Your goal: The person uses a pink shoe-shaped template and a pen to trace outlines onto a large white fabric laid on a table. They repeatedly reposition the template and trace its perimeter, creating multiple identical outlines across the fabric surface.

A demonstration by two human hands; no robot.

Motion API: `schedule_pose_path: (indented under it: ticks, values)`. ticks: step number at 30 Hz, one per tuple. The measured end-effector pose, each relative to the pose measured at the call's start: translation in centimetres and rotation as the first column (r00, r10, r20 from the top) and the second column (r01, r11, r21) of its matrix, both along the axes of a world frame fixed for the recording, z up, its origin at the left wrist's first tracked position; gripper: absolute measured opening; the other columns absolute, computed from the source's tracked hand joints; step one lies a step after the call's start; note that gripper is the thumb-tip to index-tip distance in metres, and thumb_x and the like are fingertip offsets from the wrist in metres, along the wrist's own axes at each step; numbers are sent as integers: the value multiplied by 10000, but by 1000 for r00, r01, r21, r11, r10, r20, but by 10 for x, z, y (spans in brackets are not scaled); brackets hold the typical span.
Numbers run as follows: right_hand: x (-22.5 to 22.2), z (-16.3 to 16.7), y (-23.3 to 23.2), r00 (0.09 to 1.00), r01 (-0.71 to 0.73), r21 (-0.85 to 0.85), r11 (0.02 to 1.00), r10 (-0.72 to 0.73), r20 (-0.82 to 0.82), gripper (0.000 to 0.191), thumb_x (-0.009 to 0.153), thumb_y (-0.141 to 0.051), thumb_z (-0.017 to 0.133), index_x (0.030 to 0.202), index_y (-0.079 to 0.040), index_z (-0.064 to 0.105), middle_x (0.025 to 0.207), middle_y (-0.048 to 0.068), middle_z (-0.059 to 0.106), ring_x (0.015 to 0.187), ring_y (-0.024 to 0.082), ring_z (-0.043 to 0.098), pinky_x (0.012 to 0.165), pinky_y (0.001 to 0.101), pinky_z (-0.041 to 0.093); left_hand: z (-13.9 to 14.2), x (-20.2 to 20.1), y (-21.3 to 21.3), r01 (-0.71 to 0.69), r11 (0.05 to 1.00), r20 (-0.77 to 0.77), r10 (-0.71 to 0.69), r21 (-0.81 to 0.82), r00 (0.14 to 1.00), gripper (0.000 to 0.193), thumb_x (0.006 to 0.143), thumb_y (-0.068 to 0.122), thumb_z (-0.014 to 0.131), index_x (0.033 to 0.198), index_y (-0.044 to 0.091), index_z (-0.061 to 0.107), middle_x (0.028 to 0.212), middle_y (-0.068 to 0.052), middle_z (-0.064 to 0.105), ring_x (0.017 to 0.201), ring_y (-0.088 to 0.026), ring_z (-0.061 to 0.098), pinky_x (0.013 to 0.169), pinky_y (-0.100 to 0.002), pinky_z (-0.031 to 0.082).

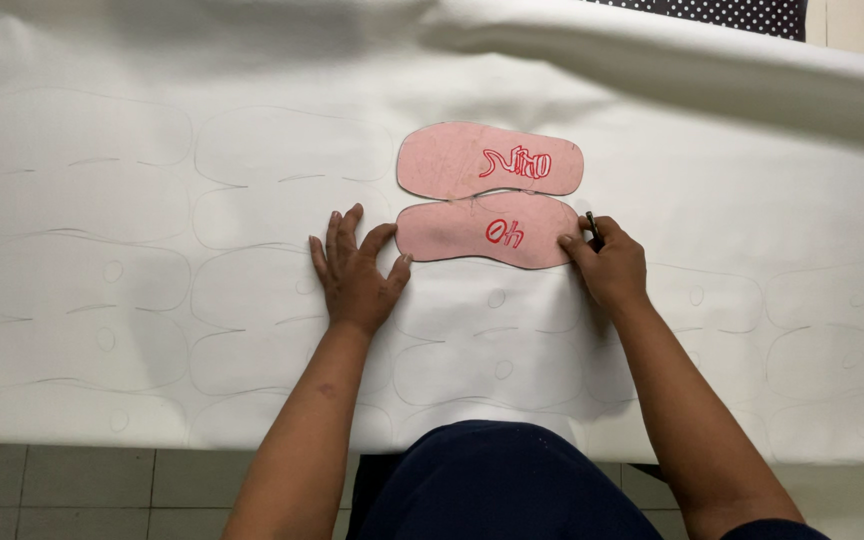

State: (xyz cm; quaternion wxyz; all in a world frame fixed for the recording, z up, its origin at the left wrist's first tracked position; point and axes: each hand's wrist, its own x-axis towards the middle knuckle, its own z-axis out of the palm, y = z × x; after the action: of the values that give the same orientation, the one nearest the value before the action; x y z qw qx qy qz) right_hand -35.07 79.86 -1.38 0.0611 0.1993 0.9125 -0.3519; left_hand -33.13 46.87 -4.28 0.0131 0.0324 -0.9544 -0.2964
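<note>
Two pink sole-shaped templates lie side by side on a white sheet [152, 60]. The far template [452, 160] and the near template [462, 235] both carry red handwriting. My left hand [355, 272] rests flat on the sheet, fingers spread, its thumb touching the left end of the near template. My right hand [607, 265] is closed around a dark pen [593, 228], whose tip sits at the right end of the near template.
Faint traced sole outlines [82, 275] cover the white sheet to the left, right and front. A raised fold of the sheet [712, 70] runs across the back right. Grey floor tiles [72, 490] show below the front edge.
</note>
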Motion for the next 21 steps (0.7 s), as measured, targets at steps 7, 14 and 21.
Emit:
schedule_pose_path:
  ticks: [7,14,21]
  values:
    - [-3,-4,3,1000,-30,56,998,29,8,483,886,-420,777,1219,-80,696,807,67,729,684,175,670,665,338,532,-33,0,62,419,902,-246,-385,101,890,340,1045,121,520,1370,172,604,1511,-96,564,1464,-280,490,1294,-435,353]
    - [-2,-6,0,1000,16,-18,1000,-16,-5,471,872,-390,783,1222,-85,706,821,71,745,677,156,674,652,309,538,-10,15,107,554,800,-18,-573,-230,820,663,961,529,489,1562,273,373,1679,-87,226,1558,-291,138,1226,-608,-1]
    - [-7,-3,2,987,-112,168,979,130,-94,437,872,-376,811,1178,-77,723,845,89,699,732,196,659,692,340,523,-7,14,124,613,701,2,-657,-364,754,654,1007,350,443,1555,4,360,1660,-167,277,1547,-314,242,1265,-546,120]
